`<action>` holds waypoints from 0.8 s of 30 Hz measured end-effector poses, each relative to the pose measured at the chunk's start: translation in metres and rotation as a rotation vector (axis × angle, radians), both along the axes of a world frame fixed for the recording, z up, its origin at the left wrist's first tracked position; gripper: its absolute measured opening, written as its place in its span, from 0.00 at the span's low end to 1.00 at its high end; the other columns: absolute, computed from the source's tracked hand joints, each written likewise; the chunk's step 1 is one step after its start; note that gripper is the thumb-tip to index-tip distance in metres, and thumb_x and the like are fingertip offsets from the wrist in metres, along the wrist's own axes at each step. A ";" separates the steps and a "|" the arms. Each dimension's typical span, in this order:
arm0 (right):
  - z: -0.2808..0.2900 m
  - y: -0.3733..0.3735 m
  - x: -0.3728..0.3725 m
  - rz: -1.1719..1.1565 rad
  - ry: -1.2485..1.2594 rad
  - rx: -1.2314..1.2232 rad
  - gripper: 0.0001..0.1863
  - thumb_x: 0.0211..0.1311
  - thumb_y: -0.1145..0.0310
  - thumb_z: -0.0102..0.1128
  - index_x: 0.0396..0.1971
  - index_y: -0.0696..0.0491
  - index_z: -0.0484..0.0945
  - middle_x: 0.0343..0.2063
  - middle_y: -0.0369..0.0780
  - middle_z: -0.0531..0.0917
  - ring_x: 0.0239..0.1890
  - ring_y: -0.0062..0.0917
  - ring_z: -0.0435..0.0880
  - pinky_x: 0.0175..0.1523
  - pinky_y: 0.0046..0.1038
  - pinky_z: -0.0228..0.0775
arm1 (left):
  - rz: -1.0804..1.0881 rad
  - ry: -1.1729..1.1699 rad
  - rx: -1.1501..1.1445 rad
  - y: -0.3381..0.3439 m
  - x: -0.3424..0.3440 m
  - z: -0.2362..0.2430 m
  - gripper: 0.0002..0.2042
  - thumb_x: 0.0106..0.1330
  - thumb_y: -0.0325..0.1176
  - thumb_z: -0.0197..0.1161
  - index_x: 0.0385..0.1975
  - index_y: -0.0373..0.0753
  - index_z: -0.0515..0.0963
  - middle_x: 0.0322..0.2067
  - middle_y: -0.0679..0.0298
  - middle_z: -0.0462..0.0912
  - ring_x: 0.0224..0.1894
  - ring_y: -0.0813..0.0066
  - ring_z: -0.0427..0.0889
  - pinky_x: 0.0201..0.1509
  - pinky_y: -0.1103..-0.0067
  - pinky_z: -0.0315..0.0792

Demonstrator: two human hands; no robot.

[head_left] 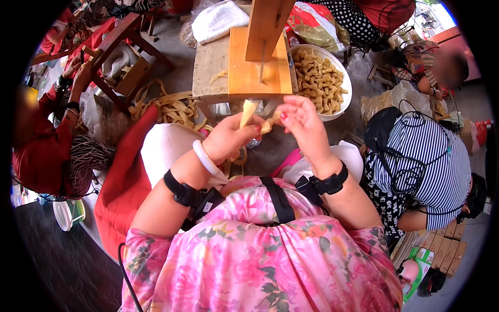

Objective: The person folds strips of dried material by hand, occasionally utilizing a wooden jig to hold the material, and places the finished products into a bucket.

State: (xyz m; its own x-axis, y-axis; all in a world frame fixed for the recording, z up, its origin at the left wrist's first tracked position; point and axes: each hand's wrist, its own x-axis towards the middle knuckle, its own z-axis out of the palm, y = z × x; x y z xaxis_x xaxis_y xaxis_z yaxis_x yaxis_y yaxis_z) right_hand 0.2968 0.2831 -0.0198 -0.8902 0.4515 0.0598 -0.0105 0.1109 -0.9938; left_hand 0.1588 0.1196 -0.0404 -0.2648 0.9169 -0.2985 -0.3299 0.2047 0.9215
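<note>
A pale tan, leathery strip with a knot in it [266,126] is held in front of me, between my two hands. My left hand [232,136] is closed round it, with a wide flared end [248,110] standing up out of the fist. At the knot's other side, my right hand [305,127] pinches the short end between thumb and fingertips, its other fingers loosely curled. Just beyond the right hand, a white tub [347,100] holds many knotted tan pieces [318,78] of the same kind.
Ahead stands a low bench [210,78] with an orange wooden board [239,70], an upright post [267,26] and a white towel [218,22]. Loose tan strips [169,106] lie to the left. People sit close on both sides; a striped shirt [421,161] is at right.
</note>
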 end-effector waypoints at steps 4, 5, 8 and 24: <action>0.014 0.004 0.002 0.193 0.157 0.745 0.10 0.56 0.77 0.59 0.39 0.56 0.76 0.36 0.43 0.79 0.37 0.37 0.78 0.44 0.32 0.70 | -0.024 -0.274 0.006 -0.008 -0.001 -0.008 0.12 0.70 0.36 0.54 0.47 0.37 0.74 0.31 0.67 0.76 0.31 0.85 0.70 0.30 0.88 0.62; 0.011 0.004 0.005 0.185 0.097 0.669 0.10 0.56 0.77 0.59 0.39 0.56 0.77 0.35 0.43 0.79 0.37 0.37 0.78 0.43 0.33 0.70 | 0.018 -0.287 0.036 -0.007 0.001 -0.005 0.12 0.70 0.37 0.55 0.46 0.37 0.74 0.31 0.67 0.76 0.30 0.85 0.70 0.30 0.88 0.62; 0.002 0.004 0.009 0.161 -0.018 0.512 0.08 0.56 0.77 0.60 0.37 0.56 0.77 0.31 0.43 0.79 0.35 0.38 0.77 0.41 0.35 0.69 | 0.073 -0.209 0.097 -0.005 0.006 0.003 0.12 0.71 0.41 0.56 0.42 0.38 0.74 0.30 0.68 0.76 0.28 0.85 0.69 0.30 0.88 0.62; 0.029 -0.011 0.020 0.208 -0.034 0.431 0.12 0.56 0.70 0.64 0.36 0.55 0.71 0.28 0.46 0.77 0.31 0.38 0.80 0.35 0.33 0.69 | -0.137 -0.138 0.100 -0.008 0.000 -0.001 0.13 0.66 0.46 0.62 0.29 0.42 0.76 0.24 0.74 0.72 0.25 0.88 0.65 0.27 0.87 0.59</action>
State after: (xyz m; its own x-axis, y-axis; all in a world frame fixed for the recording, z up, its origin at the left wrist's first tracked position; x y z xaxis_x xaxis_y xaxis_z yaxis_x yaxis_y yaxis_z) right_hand 0.3169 0.2725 0.0095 -0.9637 0.2044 0.1718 -0.0444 0.5117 -0.8580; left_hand 0.1593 0.1118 -0.0412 -0.0986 0.9683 -0.2295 -0.4299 0.1665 0.8874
